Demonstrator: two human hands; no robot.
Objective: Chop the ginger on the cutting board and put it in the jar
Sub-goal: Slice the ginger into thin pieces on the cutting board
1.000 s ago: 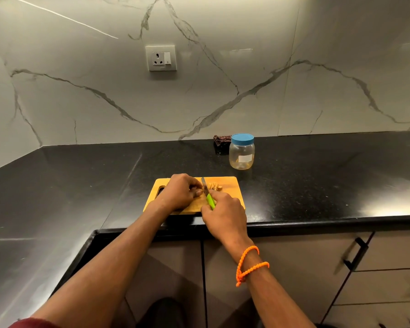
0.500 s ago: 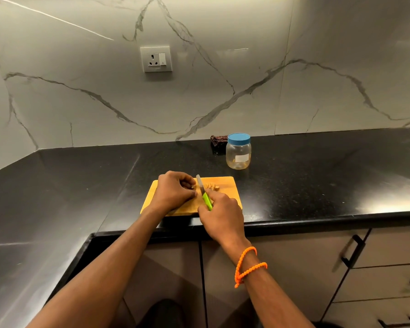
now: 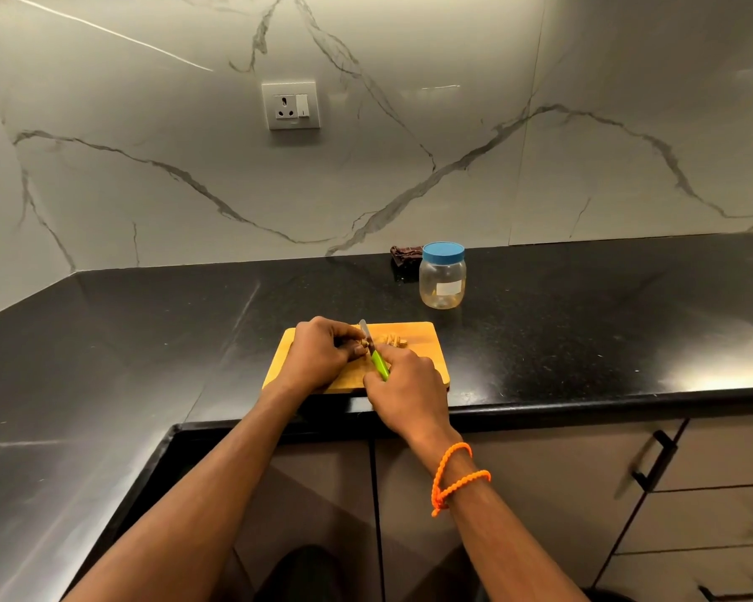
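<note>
Honestly we're mid-chop: our left hand (image 3: 318,356) pinches the small brown ginger piece (image 3: 364,343) on the yellow wooden cutting board (image 3: 427,362), right hand (image 3: 403,386) wrapped around the green-handled knife (image 3: 372,351). Fingertips sit right beside the blade, so one slip could nick them.

We see warm, fairly dim indoor light falling from above the marble wall (image 3: 409,167), which is brightest near its top edge. The black countertop (image 3: 583,323) throws back broad pale glare, strongest to the right of the cutting board (image 3: 427,354) and also far to its left. A soft shadow lies just under the socket (image 3: 291,105). Wide-angle bending curves the countertop's edges away from the board. Cabinet handles (image 3: 653,460) below and right of the board look slightly smeared
</note>
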